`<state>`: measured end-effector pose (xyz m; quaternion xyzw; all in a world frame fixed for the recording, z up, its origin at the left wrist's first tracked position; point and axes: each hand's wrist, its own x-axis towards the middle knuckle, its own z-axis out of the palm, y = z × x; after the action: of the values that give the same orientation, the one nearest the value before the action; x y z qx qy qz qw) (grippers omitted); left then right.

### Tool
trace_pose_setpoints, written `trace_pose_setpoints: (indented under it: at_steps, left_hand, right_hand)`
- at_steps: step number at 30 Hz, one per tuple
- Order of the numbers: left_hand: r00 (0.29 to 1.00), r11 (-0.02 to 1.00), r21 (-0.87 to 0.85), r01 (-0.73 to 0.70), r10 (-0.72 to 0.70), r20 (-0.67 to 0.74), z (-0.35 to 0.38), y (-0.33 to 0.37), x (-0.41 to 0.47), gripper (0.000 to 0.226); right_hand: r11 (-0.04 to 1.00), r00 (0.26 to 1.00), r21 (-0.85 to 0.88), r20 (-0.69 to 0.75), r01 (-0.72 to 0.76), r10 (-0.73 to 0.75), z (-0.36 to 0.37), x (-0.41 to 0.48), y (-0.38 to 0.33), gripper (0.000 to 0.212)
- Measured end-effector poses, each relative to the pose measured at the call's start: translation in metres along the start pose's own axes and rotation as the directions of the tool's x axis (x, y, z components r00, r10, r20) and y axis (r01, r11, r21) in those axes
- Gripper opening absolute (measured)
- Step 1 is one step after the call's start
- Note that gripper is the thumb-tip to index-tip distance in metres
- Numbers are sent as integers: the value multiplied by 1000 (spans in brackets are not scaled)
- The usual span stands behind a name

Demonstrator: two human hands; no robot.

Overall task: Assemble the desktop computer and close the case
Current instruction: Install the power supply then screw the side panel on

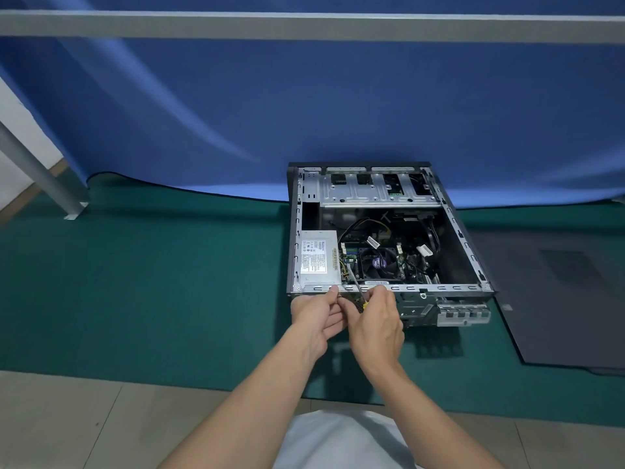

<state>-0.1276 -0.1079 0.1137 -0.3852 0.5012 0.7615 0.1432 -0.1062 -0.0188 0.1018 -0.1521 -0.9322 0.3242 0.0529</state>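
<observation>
Even, fairly bright indoor light comes from overhead. The blue cloth (304, 113) carries pale sheen streaks toward 10 o'clock. The computer case (372, 191) throws soft shadows on the green mat (169, 282) at its 6 and 9 o'clock sides, and its interior is dim toward 3 o'clock. Wide-angle distortion bows the grey bar (304, 27) at 12 o'clock. Detail is soft around the screwdriver (355, 282) in the right hand (377, 319).

A makeshift workshop: blue backdrop cloth (304, 113), green mat (152, 282), tiled floor (84, 418).

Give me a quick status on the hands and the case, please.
Right hand grips screwdriver; left hand beside it, grip unclear. Case open, side panel on mat. Nothing blocking.
</observation>
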Motion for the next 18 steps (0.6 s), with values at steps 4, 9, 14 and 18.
trace_pose_setpoints:
  at_steps: [4,9,14,18]
  left_hand:
    - [1000,1000,21,17,-17,-2,2,2,-1,19]
    - [999,998,38,43,-43,21,3,6,-6,22]
    - [997,997,31,71,-72,30,7,7,-7,25]
    - [998,998,12,64,-64,15,8,6,-6,27]
  right_hand:
    - [991,997,136,77,-3,-8,-5,-9,2,26]
    - [980,978,196,196,29,-68,-12,-29,10,16]
    - [983,959,181,284,-36,-17,-18,-40,15,25]
    - [976,948,200,317,-87,20,-21,-39,13,27]
